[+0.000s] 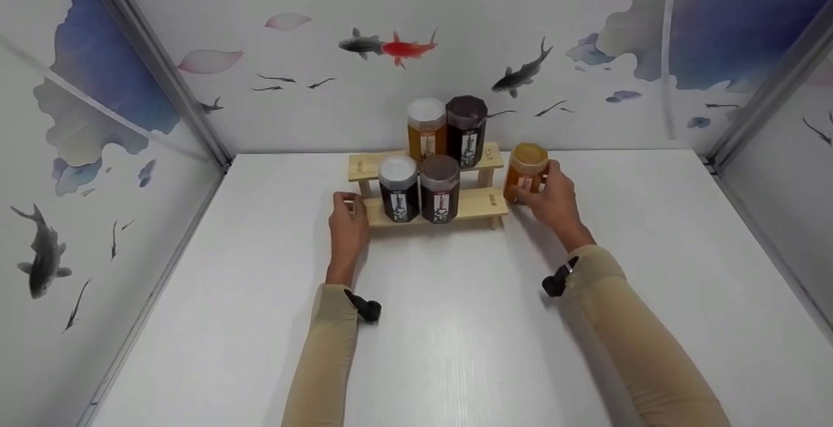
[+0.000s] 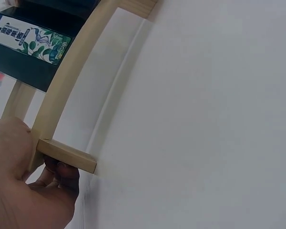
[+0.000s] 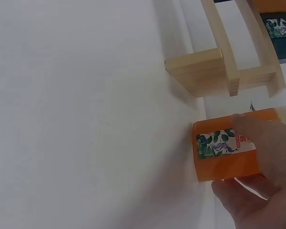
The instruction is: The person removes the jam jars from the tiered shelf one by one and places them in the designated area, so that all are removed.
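On one rack [image 1: 480,204] stand four jars [image 1: 440,189], one jar [image 1: 528,161] alongside

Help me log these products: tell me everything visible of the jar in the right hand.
This orange jar looks flat-sided, glass or plastic, I can't tell which, with a paler, yellowish lid in place. Its label shows green leaves, a purplish flower and red marks. It is roughly upright, right of the wooden stand and apart from it, gripped by the right hand. Whether it touches the table is unclear.
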The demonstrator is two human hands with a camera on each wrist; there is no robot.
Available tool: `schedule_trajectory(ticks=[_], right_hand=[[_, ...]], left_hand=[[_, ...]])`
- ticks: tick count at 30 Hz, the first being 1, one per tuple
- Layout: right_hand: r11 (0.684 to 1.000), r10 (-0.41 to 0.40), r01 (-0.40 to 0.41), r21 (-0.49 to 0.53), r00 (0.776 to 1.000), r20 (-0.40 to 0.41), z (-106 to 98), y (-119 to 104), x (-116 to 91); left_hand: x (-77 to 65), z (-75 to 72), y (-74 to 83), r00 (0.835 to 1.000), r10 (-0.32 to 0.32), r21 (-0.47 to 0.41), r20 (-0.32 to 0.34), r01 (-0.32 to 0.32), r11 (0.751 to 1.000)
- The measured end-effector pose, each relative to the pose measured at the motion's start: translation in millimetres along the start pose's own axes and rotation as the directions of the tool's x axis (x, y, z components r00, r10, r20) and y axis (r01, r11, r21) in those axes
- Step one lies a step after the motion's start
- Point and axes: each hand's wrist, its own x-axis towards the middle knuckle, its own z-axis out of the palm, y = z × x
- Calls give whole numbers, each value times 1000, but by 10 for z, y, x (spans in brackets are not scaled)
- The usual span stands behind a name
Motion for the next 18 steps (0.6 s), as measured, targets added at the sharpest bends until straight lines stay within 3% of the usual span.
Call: schedule_trajectory(ticks=[11,14,18], right_hand=[[999,-38,38,-1,996,79,-63,37,-7],[995,-105,105,0,994,38,-83,7,-56],[981,-191,189,-34,979,-77,-100,-87,-132]], left_hand=[[-27,-12,32,1000,-15,3,26,15,1000],[-11,-19,22,1000,2,10,23,-3,1000],[4,-27,-4,1000,28,17,3,-28,999]])
